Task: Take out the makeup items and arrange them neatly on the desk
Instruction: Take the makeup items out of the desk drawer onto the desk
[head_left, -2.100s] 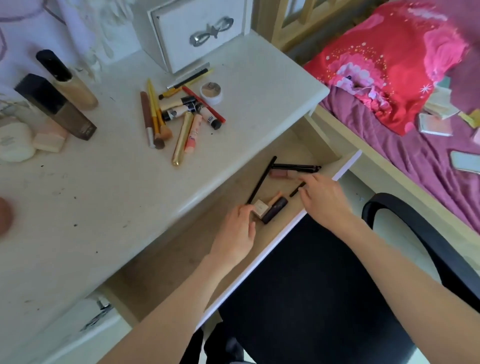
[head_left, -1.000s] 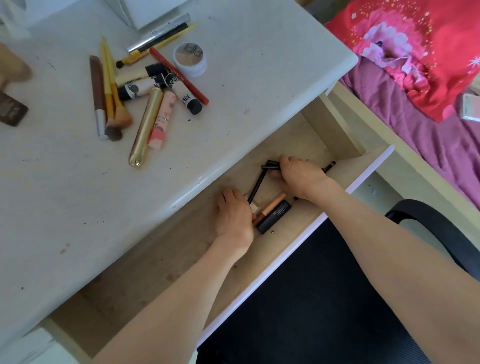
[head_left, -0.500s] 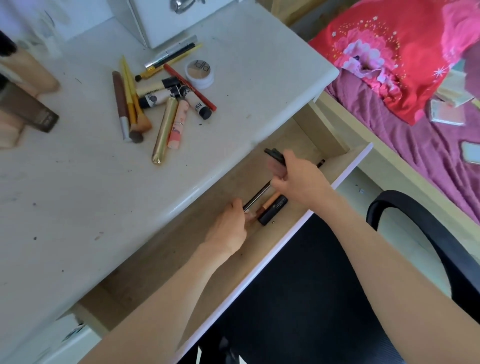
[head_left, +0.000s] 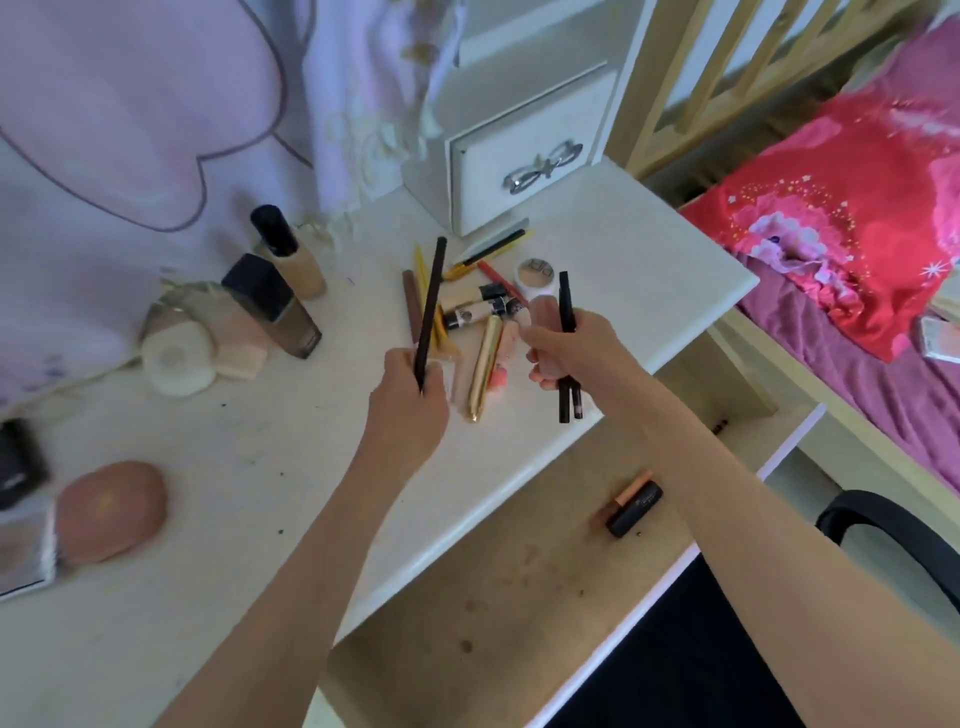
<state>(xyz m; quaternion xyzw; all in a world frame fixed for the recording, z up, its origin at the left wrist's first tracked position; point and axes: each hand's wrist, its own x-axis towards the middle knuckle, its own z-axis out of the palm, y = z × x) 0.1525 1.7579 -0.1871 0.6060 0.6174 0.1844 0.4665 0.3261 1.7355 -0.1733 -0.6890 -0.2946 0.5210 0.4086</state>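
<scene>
Left hand (head_left: 410, 395) grips a long black pencil (head_left: 430, 312); right hand (head_left: 566, 348) clutches black pens (head_left: 567, 343).

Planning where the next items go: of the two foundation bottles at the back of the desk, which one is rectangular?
The dark foundation bottle, nearer the person: boxy, flat sides, square black cap. The beige foundation bottle behind it is round.

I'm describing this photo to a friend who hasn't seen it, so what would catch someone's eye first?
Two raised hands over the white desk: the left hand holds a long black pencil upright, and the right hand grips a bundle of dark makeup pens. Behind them lies a jumbled pile of makeup sticks and tubes near the desk's back. Below, the open drawer holds a black tube.
</scene>
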